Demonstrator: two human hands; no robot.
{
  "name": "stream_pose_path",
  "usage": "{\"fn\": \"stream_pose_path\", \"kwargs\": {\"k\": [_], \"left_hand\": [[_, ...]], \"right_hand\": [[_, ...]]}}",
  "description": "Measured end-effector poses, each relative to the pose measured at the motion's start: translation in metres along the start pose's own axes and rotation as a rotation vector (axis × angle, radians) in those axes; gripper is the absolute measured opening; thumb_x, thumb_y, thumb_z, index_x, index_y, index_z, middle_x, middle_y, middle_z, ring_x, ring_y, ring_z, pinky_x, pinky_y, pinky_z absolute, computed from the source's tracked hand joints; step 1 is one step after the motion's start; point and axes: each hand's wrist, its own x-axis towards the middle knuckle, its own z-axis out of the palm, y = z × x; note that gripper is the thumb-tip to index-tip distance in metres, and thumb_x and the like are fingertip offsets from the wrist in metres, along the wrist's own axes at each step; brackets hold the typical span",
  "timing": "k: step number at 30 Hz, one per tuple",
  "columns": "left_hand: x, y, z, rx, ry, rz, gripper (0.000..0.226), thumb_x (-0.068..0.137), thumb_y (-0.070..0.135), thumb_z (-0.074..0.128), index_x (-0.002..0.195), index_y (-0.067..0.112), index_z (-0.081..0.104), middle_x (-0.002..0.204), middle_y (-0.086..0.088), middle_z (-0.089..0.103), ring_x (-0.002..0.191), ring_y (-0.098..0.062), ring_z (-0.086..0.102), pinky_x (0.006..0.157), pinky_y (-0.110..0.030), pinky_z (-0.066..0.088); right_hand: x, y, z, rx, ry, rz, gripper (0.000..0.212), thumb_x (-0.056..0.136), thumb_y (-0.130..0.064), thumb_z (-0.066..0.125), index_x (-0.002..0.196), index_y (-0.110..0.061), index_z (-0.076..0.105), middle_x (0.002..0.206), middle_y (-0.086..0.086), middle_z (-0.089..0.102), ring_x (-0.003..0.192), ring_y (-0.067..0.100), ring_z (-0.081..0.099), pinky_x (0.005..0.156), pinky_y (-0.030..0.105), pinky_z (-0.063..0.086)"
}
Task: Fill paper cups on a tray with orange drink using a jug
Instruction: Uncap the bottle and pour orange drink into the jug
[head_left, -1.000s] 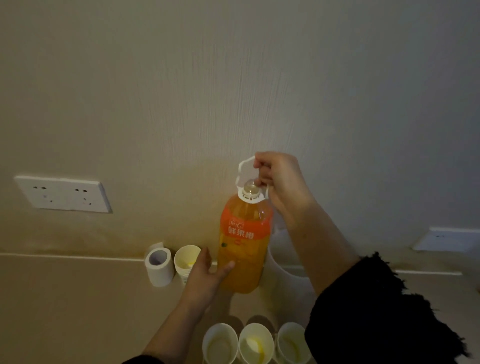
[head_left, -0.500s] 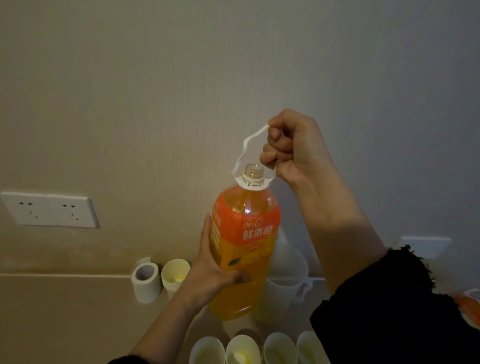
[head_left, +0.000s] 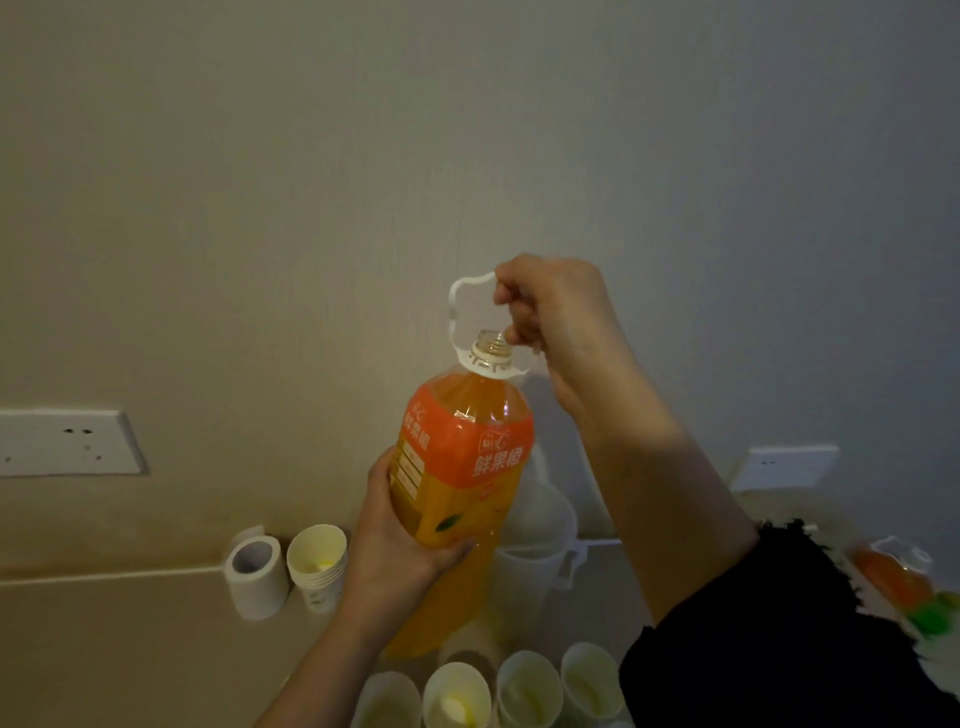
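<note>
The orange drink bottle (head_left: 462, 467), cap off and neck up, is held in the air between both hands, leaning slightly. The right hand's (head_left: 561, 322) fingers are curled tight round the white carry handle (head_left: 460, 296), just beside the open mouth. The left hand (head_left: 395, 551) grips the lower body, with its fingers laid up the bottle's left side and its thumb pressed across the front under the label. Just right of that thumb stands the translucent jug (head_left: 535, 561), partly hidden behind the bottle. Below the left fingers, along the bottom edge, is a row of open paper cups (head_left: 530, 686), some holding a little yellow liquid. Left of them sit a stack of cups (head_left: 317, 556) and a white roll (head_left: 254, 577).
</note>
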Motion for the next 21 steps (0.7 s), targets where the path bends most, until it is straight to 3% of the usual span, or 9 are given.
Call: {"fn": "stream_pose_path", "kwargs": {"k": [5, 7, 9, 11, 14, 17, 21], "left_hand": [[0.004, -0.012, -0.005, 0.178, -0.016, 0.041, 0.1, 0.054, 0.022, 0.091, 0.124, 0.044, 0.023, 0.117, 0.015, 0.043, 0.107, -0.011, 0.045, 0.085, -0.031, 0.041], [0.007, -0.016, -0.008, 0.211, -0.037, 0.035, 0.101, 0.053, 0.021, 0.091, 0.128, 0.041, 0.026, 0.116, 0.012, 0.044, 0.106, -0.013, 0.046, 0.084, -0.032, 0.042], [0.009, -0.021, -0.011, 0.238, -0.069, 0.022, 0.104, 0.053, 0.021, 0.091, 0.133, 0.037, 0.027, 0.117, 0.011, 0.044, 0.107, -0.015, 0.046, 0.085, -0.034, 0.042], [0.012, -0.026, -0.014, 0.262, -0.085, 0.042, 0.105, 0.051, 0.027, 0.092, 0.133, 0.037, 0.028, 0.118, 0.011, 0.044, 0.107, -0.014, 0.046, 0.085, -0.034, 0.042], [0.013, -0.028, -0.016, 0.303, -0.083, 0.066, 0.103, 0.045, 0.052, 0.082, 0.132, 0.035, 0.031, 0.116, 0.014, 0.046, 0.103, -0.01, 0.048, 0.078, -0.027, 0.041], [0.015, -0.03, -0.019, 0.346, -0.092, 0.065, 0.095, 0.052, 0.03, 0.089, 0.129, 0.035, 0.032, 0.112, 0.011, 0.049, 0.1, -0.015, 0.051, 0.068, -0.02, 0.038], [0.016, -0.036, -0.023, 0.389, -0.145, 0.068, 0.103, 0.049, 0.022, 0.092, 0.136, 0.024, 0.036, 0.115, 0.009, 0.052, 0.102, -0.015, 0.051, 0.078, -0.032, 0.041]], "right_hand": [[-0.021, 0.023, 0.001, -0.541, 0.031, -0.078, 0.028, 0.089, -0.026, 0.054, 0.075, -0.005, 0.066, 0.066, 0.009, 0.063, 0.063, 0.022, 0.062, 0.064, 0.035, 0.05], [-0.034, 0.031, 0.008, -0.767, 0.018, -0.105, 0.029, 0.094, -0.027, 0.045, 0.082, -0.007, 0.062, 0.082, 0.012, 0.067, 0.081, 0.031, 0.062, 0.069, 0.035, 0.047], [-0.047, 0.039, 0.016, -0.939, -0.011, -0.126, 0.02, 0.096, -0.023, 0.041, 0.095, -0.014, 0.058, 0.095, 0.008, 0.066, 0.094, 0.028, 0.059, 0.076, 0.035, 0.037], [-0.06, 0.05, 0.026, -1.03, -0.018, -0.137, 0.021, 0.093, -0.019, 0.042, 0.111, -0.019, 0.055, 0.105, 0.003, 0.064, 0.106, 0.023, 0.053, 0.085, 0.038, 0.03], [-0.072, 0.068, 0.038, -1.108, 0.026, -0.11, 0.028, 0.092, -0.019, 0.045, 0.119, -0.02, 0.051, 0.12, 0.003, 0.058, 0.117, 0.023, 0.043, 0.093, 0.042, 0.025], [-0.075, 0.08, 0.041, -1.134, -0.007, -0.056, 0.042, 0.093, -0.023, 0.045, 0.134, -0.016, 0.041, 0.133, 0.006, 0.048, 0.124, 0.026, 0.035, 0.098, 0.047, 0.024], [-0.074, 0.091, 0.039, -1.098, -0.084, 0.006, 0.054, 0.092, -0.024, 0.048, 0.141, -0.012, 0.03, 0.14, 0.009, 0.039, 0.129, 0.028, 0.029, 0.099, 0.047, 0.029]]}}
